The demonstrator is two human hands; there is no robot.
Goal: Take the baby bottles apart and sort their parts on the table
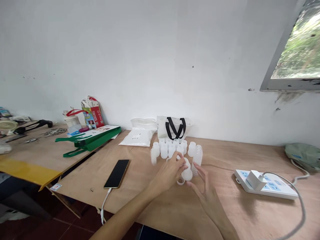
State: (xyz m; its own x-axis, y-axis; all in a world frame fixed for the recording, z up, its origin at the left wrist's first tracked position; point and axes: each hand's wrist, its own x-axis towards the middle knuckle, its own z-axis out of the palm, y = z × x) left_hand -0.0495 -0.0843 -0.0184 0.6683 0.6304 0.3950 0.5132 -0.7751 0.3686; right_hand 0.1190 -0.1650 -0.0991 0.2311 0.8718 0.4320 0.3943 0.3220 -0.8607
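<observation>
A small white plastic bottle (187,170) is tilted between my hands, just over the table. My left hand (172,169) pinches it near its upper end with thumb and fingers. On the other side, my right hand (205,187) has its thumb and fingers spread near the bottle's lower end; whether it touches the bottle I cannot tell. A white ring (180,181) lies on the wood below. Behind my hands stand several white bottles (164,151) in rows, partly hidden by my left hand. Stacks of clear plastic caps or cups stand right (198,154) and left (153,156) of them.
A phone (117,174) with a white cable lies left on the wooden table (140,176). White plastic packs (138,136) and a bag with black handles (162,128) are against the wall. A power strip (277,186) with a charger sits right. A green bag (92,143) lies far left.
</observation>
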